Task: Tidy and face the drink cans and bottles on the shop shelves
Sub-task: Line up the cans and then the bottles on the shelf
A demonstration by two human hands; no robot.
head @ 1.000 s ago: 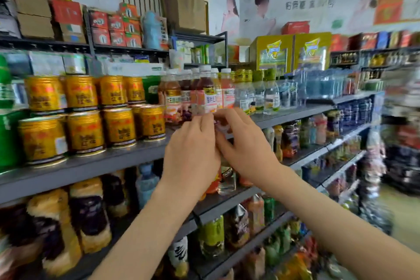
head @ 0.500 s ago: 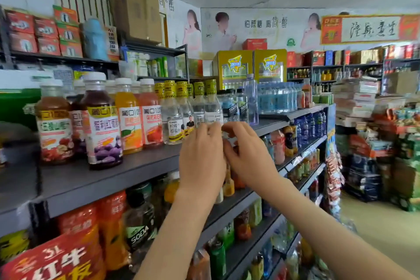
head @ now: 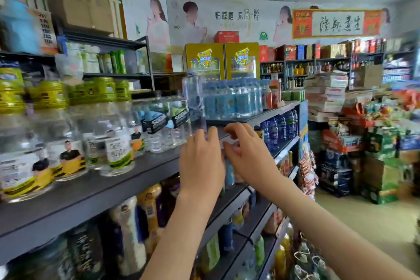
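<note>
Left grip (head: 201,161) has straight fingers, just short of the tall clear water bottle (head: 193,102) near the top shelf (head: 102,191) edge. Right grip (head: 247,157) is curled; I cannot tell if it holds anything. A careless nudge could topple that bottle off.

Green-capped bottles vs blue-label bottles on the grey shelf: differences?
The green-capped bottles carry white-and-yellow labels picturing a person; the blue-label bottles have blue bands. The green-capped bottles stand at the near end; the blue-label bottles sit bunched at the far end. Both are clear, upright, on the same shelf.
</note>
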